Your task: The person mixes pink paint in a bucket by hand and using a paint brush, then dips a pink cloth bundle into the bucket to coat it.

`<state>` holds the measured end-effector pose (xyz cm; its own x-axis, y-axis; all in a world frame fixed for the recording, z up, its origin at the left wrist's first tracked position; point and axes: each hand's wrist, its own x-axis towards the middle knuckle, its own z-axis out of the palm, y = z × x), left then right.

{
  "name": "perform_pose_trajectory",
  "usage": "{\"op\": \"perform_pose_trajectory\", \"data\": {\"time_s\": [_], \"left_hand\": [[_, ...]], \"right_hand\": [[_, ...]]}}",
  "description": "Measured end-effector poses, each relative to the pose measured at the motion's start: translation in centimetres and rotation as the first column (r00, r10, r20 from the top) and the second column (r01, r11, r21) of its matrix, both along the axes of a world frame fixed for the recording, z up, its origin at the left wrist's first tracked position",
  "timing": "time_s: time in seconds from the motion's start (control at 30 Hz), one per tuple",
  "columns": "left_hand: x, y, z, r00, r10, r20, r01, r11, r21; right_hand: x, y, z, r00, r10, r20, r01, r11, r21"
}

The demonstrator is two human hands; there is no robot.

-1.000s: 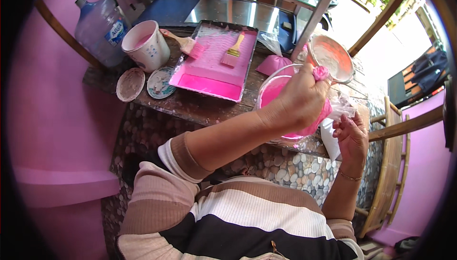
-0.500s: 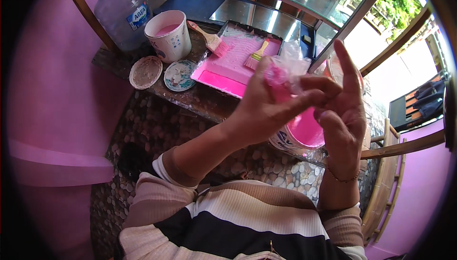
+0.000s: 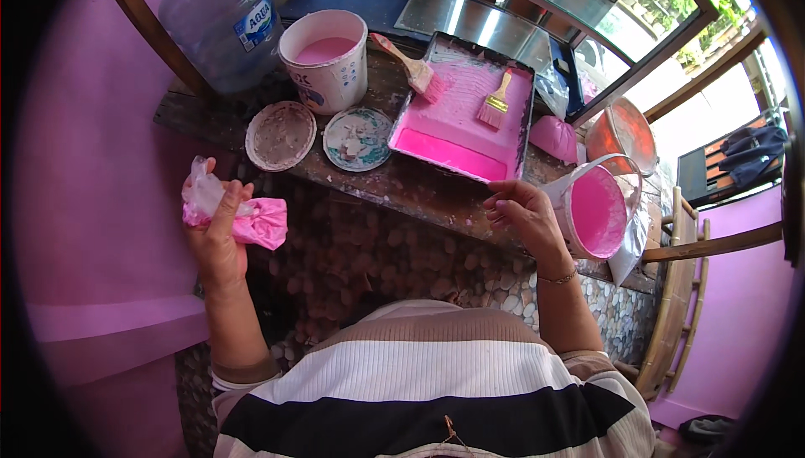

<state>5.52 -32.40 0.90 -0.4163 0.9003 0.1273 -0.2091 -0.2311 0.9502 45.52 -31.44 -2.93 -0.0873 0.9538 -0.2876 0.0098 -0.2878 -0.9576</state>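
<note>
My left hand [image 3: 216, 240] is out to the left, gripping a crumpled plastic bag stained with pink paint [image 3: 243, 213] beside the pink wall. My right hand [image 3: 521, 217] hovers open and empty at the near edge of the stone counter, just left of a small bucket of pink paint [image 3: 592, 208]. Beyond it lies a black paint tray [image 3: 463, 116] holding pink paint, with a small yellow-handled brush [image 3: 496, 103] in it and a second brush [image 3: 409, 66] resting on its left rim.
A white bucket of pink paint [image 3: 325, 57] and a large clear water jug [image 3: 220, 19] stand at the back left. Two round lids [image 3: 280, 134] lie in front of them. An orange bucket [image 3: 624, 133] and a pink bag [image 3: 555, 136] sit to the right, near a bamboo frame [image 3: 681, 290].
Both hands were together at the small pink bucket, working the plastic bag. Now my left hand has carried the bag away to the left and my right hand has let go.
</note>
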Motion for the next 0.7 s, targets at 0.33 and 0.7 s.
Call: {"op": "perform_pose_trajectory", "data": {"time_s": [0.33,0.7], "left_hand": [[-12.1,0.9,-4.3,0.982,0.189,-0.014,-0.189,0.972,-0.136],[-12.0,2.7,-4.2,0.987,0.123,-0.107,-0.125,0.992,-0.012]], "right_hand": [[-11.5,6.4,-1.4,0.973,-0.082,0.213,0.031,0.972,0.234],[-10.8,10.8,-1.0,0.948,-0.205,0.242,0.119,0.938,0.326]]}}
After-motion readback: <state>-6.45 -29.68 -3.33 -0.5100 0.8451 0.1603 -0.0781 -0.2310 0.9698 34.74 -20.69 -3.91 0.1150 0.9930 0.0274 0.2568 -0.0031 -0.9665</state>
